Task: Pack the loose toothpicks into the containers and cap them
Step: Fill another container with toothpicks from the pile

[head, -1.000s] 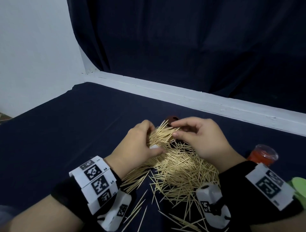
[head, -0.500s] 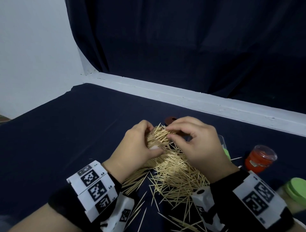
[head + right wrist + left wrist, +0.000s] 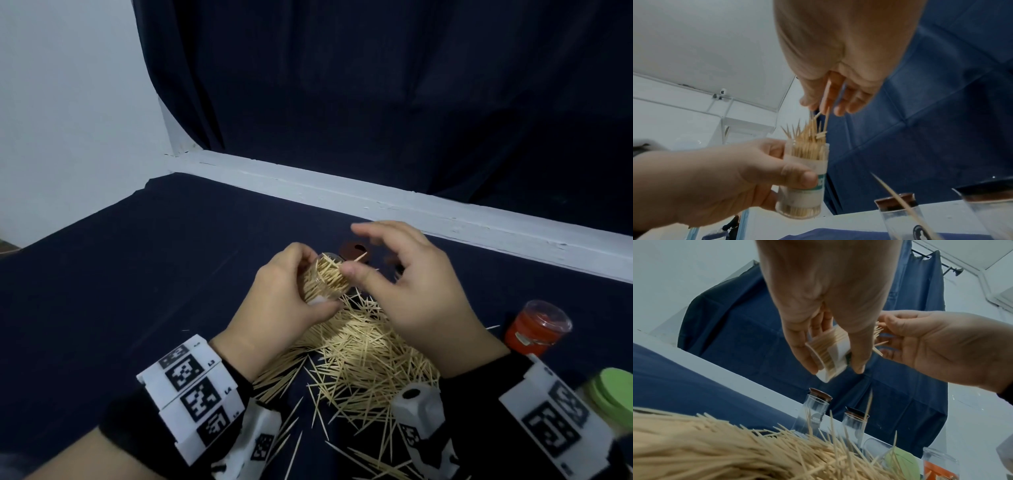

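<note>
My left hand (image 3: pixel 301 284) grips a clear plastic toothpick container (image 3: pixel 325 281), lifted a little above the pile and tilted to the right. It is packed with toothpicks whose tips stick out of its uncapped mouth (image 3: pixel 807 129). My right hand (image 3: pixel 363 250) hovers at that mouth with thumb and fingers spread and loosely curved. A toothpick or two lie loose against its fingers (image 3: pixel 840 104). The loose toothpick pile (image 3: pixel 363 353) spreads on the dark blue cloth under both hands. In the left wrist view the container (image 3: pixel 830 353) shows its white label.
Two clear jars with brown caps (image 3: pixel 816 404) (image 3: pixel 855 418) stand just behind the hands. A red-filled clear container (image 3: pixel 534 329) and a green lid (image 3: pixel 613 394) sit at the right. A white ledge (image 3: pixel 445 212) borders the table's far side.
My left hand has raised the container off the pile. My right hand has let go of the bunch it was pushing in and spread its fingers.
</note>
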